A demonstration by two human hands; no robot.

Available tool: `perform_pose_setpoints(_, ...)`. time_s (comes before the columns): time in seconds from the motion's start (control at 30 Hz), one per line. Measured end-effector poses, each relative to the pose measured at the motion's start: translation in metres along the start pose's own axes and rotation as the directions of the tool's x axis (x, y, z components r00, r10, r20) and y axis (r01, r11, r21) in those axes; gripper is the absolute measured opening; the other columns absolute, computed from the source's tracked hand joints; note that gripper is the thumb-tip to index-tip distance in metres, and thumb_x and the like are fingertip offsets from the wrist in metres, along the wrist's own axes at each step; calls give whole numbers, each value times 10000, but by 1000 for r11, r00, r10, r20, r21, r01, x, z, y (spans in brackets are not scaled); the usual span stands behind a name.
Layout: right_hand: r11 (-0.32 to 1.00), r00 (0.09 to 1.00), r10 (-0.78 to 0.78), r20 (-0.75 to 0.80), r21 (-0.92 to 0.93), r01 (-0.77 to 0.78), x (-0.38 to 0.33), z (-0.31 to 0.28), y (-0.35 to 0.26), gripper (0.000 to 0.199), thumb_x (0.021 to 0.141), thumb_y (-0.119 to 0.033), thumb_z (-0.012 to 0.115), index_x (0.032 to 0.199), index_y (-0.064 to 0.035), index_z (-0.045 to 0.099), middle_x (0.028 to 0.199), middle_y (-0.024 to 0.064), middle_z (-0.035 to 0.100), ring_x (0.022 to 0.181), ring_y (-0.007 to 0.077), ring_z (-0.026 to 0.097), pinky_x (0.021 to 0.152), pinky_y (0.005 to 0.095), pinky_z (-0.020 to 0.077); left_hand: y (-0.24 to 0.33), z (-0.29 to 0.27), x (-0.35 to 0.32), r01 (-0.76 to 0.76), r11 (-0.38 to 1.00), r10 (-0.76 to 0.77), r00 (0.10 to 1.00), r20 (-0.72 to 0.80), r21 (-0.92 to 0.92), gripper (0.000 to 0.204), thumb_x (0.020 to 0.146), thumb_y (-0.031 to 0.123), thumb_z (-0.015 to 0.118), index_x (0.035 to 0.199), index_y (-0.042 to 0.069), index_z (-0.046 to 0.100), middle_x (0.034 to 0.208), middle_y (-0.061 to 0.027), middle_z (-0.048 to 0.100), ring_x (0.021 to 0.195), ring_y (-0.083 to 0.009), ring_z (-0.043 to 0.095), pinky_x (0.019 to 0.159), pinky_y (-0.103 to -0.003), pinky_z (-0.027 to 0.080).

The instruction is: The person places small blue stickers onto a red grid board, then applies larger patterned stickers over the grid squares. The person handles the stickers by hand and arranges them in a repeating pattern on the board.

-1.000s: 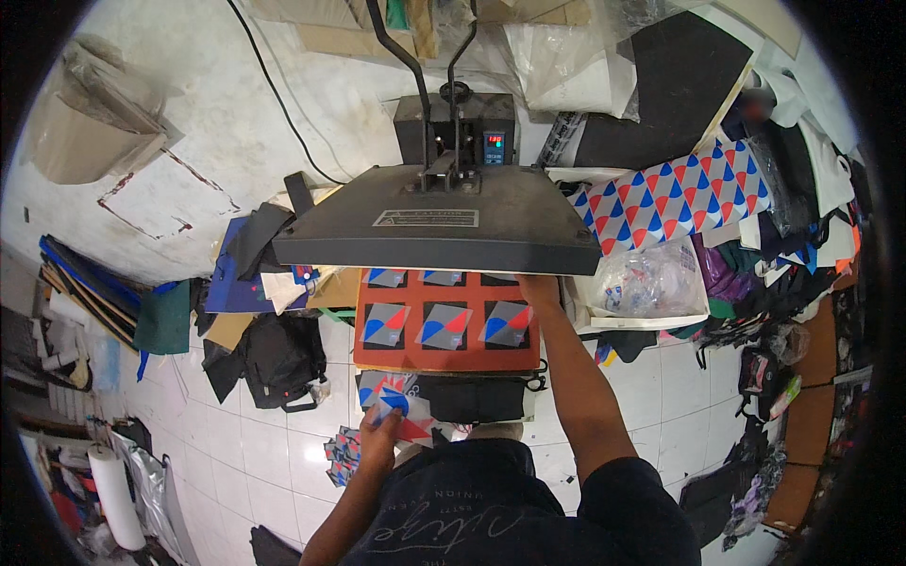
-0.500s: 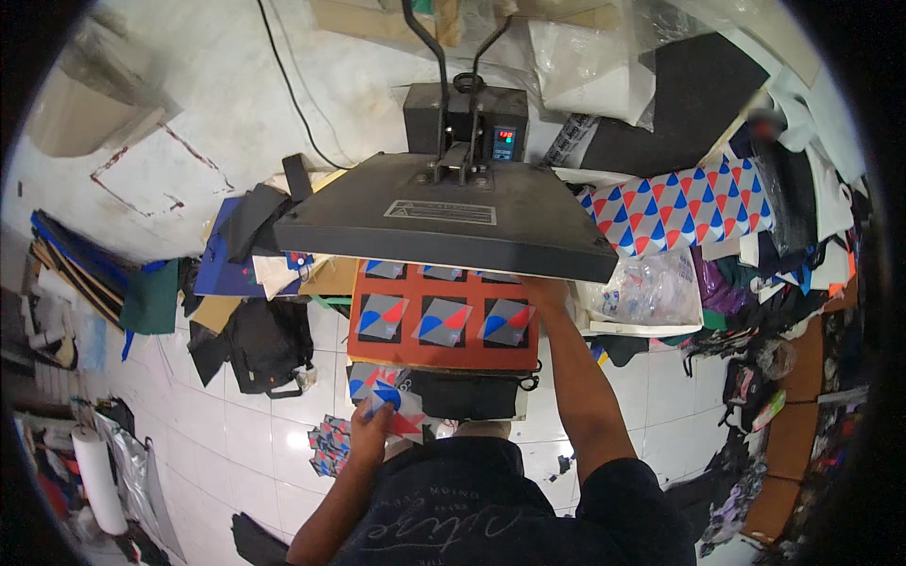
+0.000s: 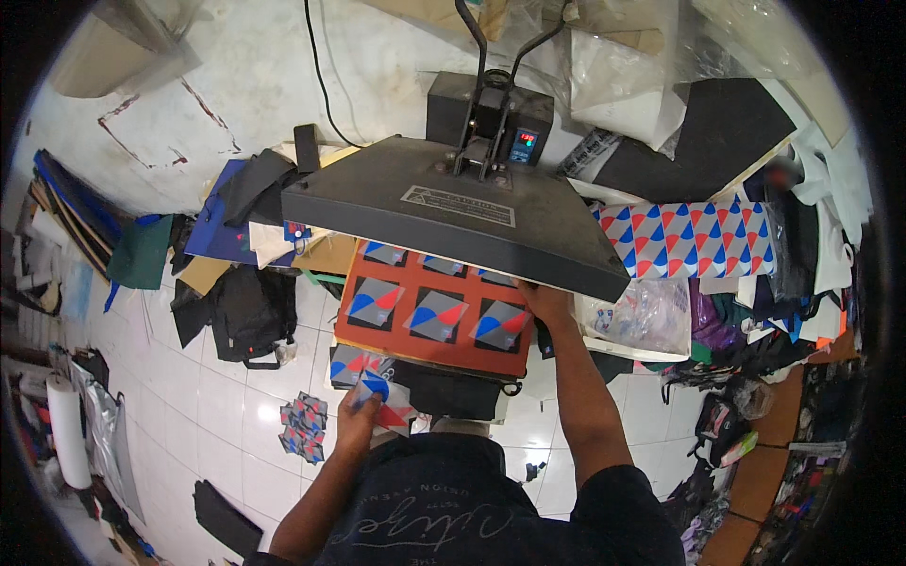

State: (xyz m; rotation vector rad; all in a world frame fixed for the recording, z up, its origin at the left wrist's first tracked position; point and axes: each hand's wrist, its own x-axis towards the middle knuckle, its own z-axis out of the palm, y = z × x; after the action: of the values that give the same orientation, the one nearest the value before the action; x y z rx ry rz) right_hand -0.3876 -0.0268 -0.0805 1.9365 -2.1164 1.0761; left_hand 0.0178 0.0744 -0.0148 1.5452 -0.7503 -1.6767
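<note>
Close to my body, my left hand (image 3: 359, 415) is closed on a few printed transfer sheets (image 3: 394, 404) in blue, red and grey. My right hand (image 3: 547, 304) reaches under the raised upper plate (image 3: 444, 212) of a heat press, by the right side of its red-brown lower pad (image 3: 377, 353). The plate's edge and shadow hide its fingertips. On the pad lie rows of black squares, each topped with a printed sheet (image 3: 435, 315); the far row is partly covered by the plate. More printed pieces (image 3: 351, 366) sit just in front of the pad, beside my left hand.
Overlapping printed pieces (image 3: 304, 426) lie on the tiled floor at left, below a black backpack (image 3: 251, 313). Right of the press are a large patterned sheet (image 3: 694, 241) and a white tray (image 3: 642, 347) holding clear plastic. The press's control box (image 3: 444, 108) stands at the back.
The whole view has shifted and tilted slightly. My left hand still grips the sheets, and my right hand stays under the plate at the pad's right side.
</note>
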Motion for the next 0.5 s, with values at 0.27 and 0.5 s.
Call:
perform_pose_setpoints(0.27, 989, 996, -58, 72, -132, 67, -5, -2, 8, 384, 790, -370, 689, 1030, -71, 663, 1045, 176, 635, 969, 389, 592, 848, 467, 463, -11, 1, -3, -16, 998, 16, 1000, 6, 65, 207, 883, 72, 618, 1071, -11, 594, 938, -69, 640, 848, -148, 608, 776, -278, 486)
perform_pose_setpoints(0.5, 981, 977, 107, 185, -180, -73, 0, -13, -7, 442, 824, -424, 628, 1099, -78, 644, 1117, 194, 616, 1051, 398, 568, 914, 478, 438, -9, 7, -3, -33, 995, 32, 999, 14, 90, 237, 881, 90, 627, 1085, -21, 584, 973, -91, 643, 876, -175, 613, 790, -295, 491)
